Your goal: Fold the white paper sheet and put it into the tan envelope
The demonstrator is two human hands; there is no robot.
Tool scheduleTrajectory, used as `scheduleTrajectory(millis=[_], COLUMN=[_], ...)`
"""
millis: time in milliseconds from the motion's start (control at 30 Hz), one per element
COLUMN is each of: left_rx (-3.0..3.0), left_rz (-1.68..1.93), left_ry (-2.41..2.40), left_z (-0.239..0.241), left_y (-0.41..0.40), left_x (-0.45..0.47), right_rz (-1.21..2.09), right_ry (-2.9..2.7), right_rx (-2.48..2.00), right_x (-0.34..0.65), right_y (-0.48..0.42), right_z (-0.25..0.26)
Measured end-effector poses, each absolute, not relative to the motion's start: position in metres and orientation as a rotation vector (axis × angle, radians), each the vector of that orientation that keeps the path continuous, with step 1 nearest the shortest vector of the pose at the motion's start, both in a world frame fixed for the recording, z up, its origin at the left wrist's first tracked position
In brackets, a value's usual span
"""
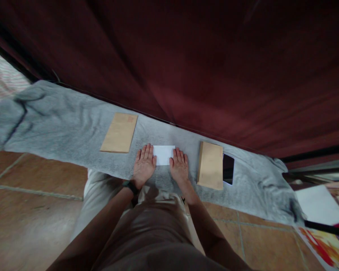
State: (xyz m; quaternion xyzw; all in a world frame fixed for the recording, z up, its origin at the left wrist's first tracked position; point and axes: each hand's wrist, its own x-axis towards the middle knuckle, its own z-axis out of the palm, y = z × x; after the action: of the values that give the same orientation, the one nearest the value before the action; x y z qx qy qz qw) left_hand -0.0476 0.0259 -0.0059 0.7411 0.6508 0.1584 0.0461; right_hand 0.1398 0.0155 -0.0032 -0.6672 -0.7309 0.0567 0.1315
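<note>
A small white folded paper (164, 154) lies on a grey towel (67, 124) spread on the floor. My left hand (144, 164) lies flat, fingers stretched out, over the paper's left end. My right hand (179, 165) lies flat the same way over its right end. Both hands press down on the paper and towel; neither grips anything. A dark band sits on my left wrist.
A brown envelope (119, 133) lies on the towel to the left, a stack of brown envelopes (210, 165) to the right, with a dark phone (228, 168) beside it. A dark red curtain (200, 67) hangs behind. Terracotta tiles (31, 195) lie around; papers (319, 205) lie far right.
</note>
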Motion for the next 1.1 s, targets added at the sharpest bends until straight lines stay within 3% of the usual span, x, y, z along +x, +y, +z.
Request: scheduleTrajectory(millis=[433,1100], left_rx=[2.277,2.277], left_rz=[0.530,0.524], left_ry=[1.950,1.971], left_z=[-0.006,-0.008], left_y=[0.025,0.026], left_x=[-0.050,-0.049], right_rz=[0.323,0.191], right_ry=[-2.319,-2.218], right_rx=[-1.603,-1.757], right_x=[0.095,0.113], right_y=[0.016,0.006], right_z=[0.004,-0.003])
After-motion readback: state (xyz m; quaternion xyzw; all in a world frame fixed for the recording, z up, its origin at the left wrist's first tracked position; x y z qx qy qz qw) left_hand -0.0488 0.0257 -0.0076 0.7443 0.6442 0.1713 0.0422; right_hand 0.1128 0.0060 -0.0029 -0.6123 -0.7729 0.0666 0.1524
